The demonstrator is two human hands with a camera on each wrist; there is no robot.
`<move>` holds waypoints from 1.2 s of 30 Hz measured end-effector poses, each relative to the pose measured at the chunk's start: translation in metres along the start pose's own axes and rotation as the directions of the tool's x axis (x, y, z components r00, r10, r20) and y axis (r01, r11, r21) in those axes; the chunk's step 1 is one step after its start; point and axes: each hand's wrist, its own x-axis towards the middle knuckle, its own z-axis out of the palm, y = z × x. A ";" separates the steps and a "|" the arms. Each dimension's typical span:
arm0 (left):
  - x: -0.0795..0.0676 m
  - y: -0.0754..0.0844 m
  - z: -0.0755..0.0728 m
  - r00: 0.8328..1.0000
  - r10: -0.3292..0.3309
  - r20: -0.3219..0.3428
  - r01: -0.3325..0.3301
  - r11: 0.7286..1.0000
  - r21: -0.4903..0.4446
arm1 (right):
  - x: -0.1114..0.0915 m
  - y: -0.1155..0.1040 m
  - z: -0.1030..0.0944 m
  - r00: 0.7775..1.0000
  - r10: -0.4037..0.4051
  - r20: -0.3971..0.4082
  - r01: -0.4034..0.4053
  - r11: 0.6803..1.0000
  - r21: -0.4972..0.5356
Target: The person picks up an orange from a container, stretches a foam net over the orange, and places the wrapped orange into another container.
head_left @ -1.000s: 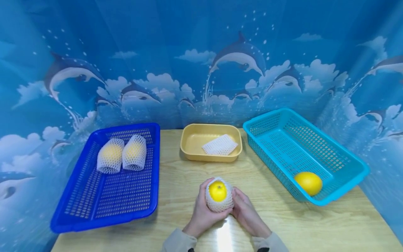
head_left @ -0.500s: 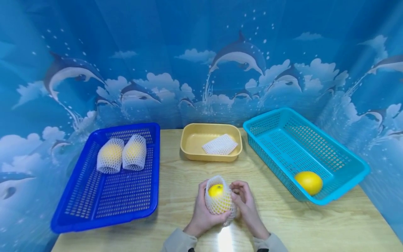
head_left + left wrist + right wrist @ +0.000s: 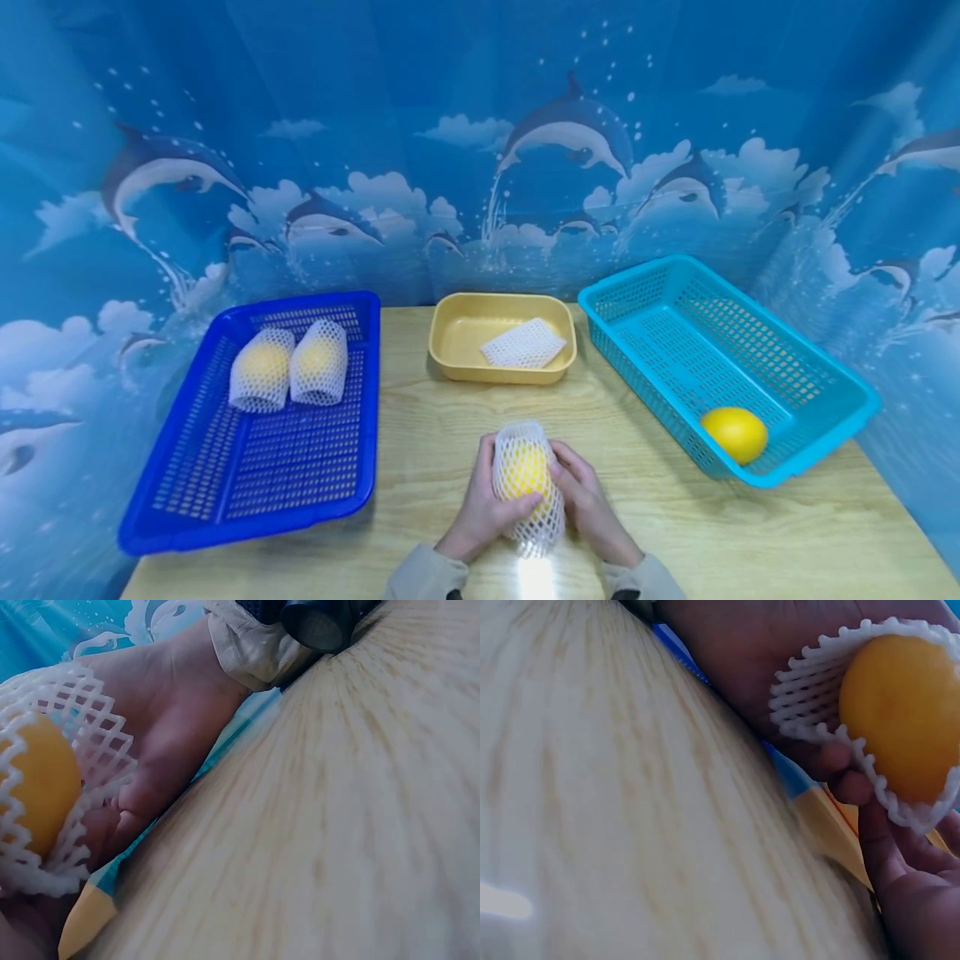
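The netted fruit (image 3: 527, 468) points forward (slightly leftward) along its long axis.

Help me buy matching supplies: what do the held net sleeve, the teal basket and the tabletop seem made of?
Net sleeve: probably foamed plastic, matte, with puffy white strands.
Teal basket: likely moulded plastic, slightly glossy, evenly slotted.
Tabletop: wood or wood-look laminate; grain shows; glare suggests a smooth finish.

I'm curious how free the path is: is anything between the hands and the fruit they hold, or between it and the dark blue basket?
Only the white foam net lies between the fruit and the left hand and right hand; toward the dark blue basket, nothing visible stands in the way but its rim.
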 end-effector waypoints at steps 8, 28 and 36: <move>0.004 0.004 -0.004 0.999 -0.007 -0.054 0.011 0.997 0.071 | 0.001 -0.001 0.001 0.999 0.016 -0.028 -0.012 0.991 0.135; -0.011 0.059 -0.014 0.980 -0.198 -0.034 0.197 0.980 -0.027 | 0.000 -0.032 -0.005 0.996 0.057 0.066 -0.072 0.963 0.261; -0.016 0.084 -0.016 0.952 -0.294 0.082 0.297 0.955 -0.027 | -0.004 -0.043 0.006 0.998 0.066 0.018 -0.068 0.985 0.159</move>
